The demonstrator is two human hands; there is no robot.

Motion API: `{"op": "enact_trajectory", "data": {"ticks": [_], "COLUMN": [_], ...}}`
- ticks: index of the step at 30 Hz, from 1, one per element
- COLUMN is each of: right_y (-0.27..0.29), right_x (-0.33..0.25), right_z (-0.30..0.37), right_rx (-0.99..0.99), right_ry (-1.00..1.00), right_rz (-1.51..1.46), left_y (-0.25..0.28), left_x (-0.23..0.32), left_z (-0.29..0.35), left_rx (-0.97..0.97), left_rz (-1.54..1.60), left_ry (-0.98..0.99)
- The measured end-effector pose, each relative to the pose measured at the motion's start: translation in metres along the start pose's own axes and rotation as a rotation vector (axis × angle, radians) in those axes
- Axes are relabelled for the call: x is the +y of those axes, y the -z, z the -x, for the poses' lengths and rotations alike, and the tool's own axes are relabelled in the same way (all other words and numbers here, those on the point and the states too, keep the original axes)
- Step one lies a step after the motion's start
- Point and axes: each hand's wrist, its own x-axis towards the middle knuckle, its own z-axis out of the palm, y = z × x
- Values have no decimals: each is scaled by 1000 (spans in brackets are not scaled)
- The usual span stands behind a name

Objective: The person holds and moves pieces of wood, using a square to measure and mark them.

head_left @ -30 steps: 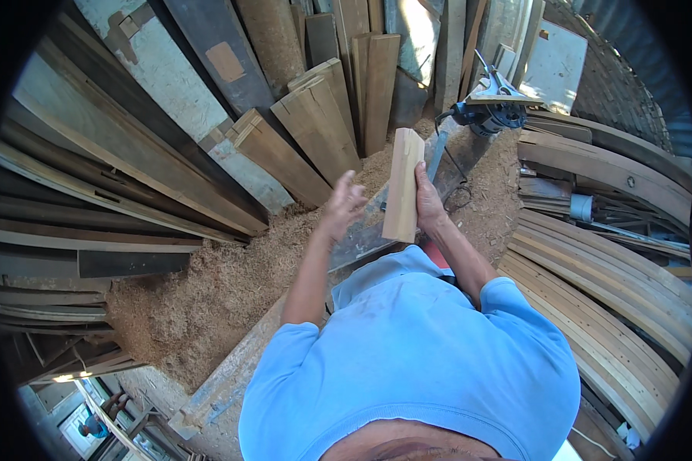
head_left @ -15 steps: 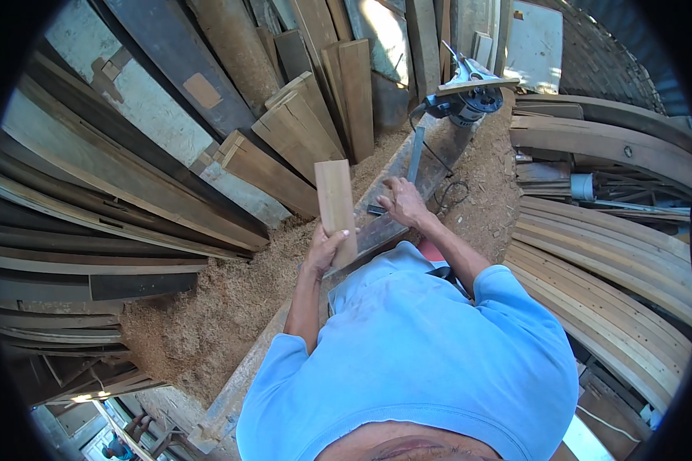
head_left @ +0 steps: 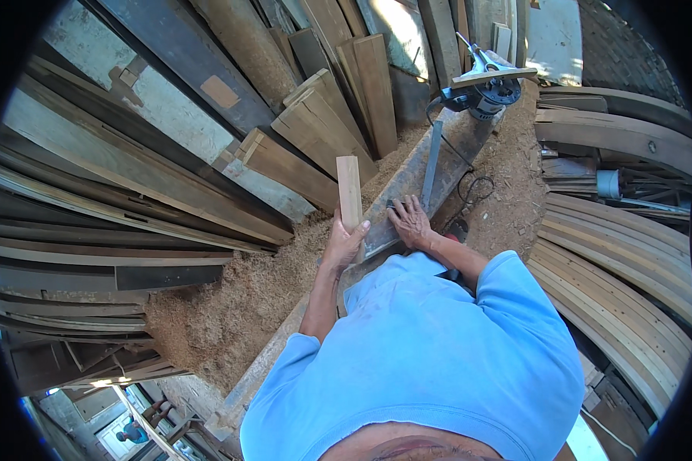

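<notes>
My left hand (head_left: 345, 243) is closed round the lower end of a short, pale wooden block (head_left: 350, 188), which stands upright with a narrow side showing. Beside it, my right hand (head_left: 412, 224) rests on the long wooden bench plank (head_left: 396, 181), fingers stretched and slightly apart. Under those fingertips a small dark piece shows only in part. A flat grey metal strip (head_left: 431, 161), like a ruler or a square's blade, lies on the plank just beyond my right hand.
A corded router (head_left: 484, 94) sits at the plank's far end, its black cord (head_left: 463, 160) trailing on the right. Boards (head_left: 304, 173) lean at the far left, with wood shavings (head_left: 223, 307) below. Stacked planks (head_left: 615, 284) line the right. Someone (head_left: 134, 432) is at the lower left.
The block has turned in my left hand, from its broad face to a narrower side. My right hand has lowered from a bent pose and flattened onto the plank. The whole view has shifted slightly.
</notes>
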Motion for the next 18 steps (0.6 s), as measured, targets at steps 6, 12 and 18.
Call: {"op": "enact_trajectory", "data": {"ticks": [6,12,18], "right_y": [-15,-28,2], "right_x": [1,25,58], "right_z": [-6,15,53], "right_rx": [-49,-157,-237], "right_ry": [84,115,-139], "right_rz": [21,-279,-372], "left_y": [-9,-7,-3], "left_x": [1,-6,-23], "left_z": [-3,-14,-21], "left_rx": [11,21,115], "left_rz": [183,281,354], "left_ry": [33,88,53]}}
